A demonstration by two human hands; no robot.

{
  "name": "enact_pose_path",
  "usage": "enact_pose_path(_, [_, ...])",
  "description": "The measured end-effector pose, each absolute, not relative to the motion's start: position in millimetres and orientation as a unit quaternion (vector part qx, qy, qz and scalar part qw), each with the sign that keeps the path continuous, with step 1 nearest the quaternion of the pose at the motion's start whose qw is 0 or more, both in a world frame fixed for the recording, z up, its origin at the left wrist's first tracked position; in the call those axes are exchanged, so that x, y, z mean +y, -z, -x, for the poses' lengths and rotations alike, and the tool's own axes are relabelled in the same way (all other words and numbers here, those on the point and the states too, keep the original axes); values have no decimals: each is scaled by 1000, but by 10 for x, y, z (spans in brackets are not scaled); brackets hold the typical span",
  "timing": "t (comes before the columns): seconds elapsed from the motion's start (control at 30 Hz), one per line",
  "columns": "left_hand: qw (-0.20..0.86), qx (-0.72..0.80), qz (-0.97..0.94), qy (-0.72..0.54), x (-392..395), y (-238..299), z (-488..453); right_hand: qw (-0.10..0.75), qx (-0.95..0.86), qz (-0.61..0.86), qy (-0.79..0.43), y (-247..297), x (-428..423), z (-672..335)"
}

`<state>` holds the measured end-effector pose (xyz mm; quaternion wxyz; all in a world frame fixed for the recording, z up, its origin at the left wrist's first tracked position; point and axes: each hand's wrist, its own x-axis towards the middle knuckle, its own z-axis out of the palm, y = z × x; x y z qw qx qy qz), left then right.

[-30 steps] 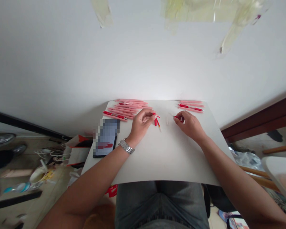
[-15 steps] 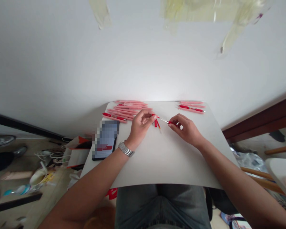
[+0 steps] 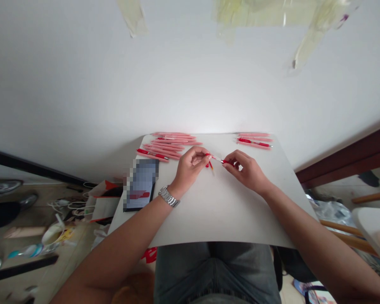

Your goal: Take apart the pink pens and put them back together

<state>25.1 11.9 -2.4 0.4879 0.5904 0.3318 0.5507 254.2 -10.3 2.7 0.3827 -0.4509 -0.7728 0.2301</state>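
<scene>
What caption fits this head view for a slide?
Left hand and right hand hold a red pen part over a white table beside pink pens.

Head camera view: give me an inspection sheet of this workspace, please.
Surface: white table against the wall.
Job's things: thin red pen part between both hands; pink pen pile far left, smaller pen group far right; small red pieces by the hands.
Clutter: phone at left edge.
Grippers: left hand and right hand each pinch one end of it.
Cables: white cords on floor, left.
Surroundings: wooden furniture right; cup on floor, left.
</scene>
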Motion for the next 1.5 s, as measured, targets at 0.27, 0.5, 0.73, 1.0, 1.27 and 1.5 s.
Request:
enact_pose_path(0.27, [484, 333, -589, -555, 117, 20, -257, 385, -772, 449, -231, -36, -100, -2530])
enact_pose_path(0.5, [485, 334, -588, -555, 100, -3, -252, 389, -771, 447, -234, -49, -113, -2527])
enact_pose_path(0.73, [482, 336, -589, -556, 94, -14, -250, 394, -766, 445, -246, -60, -122, -2505])
enact_pose_path(1.0, [472, 336, -600, -551, 73, -32, -240, 403, -757, 445, -258, -70, -135, -2488])
enact_pose_path(1.27, [453, 308, -637, -542, 65, -22, -231, 430, -736, 439, -285, -66, -149, -2474])
enact_pose_path(1.5, [501, 322, -608, -525, 27, -54, -248, 449, -692, 428, -369, -19, -163, -2434])
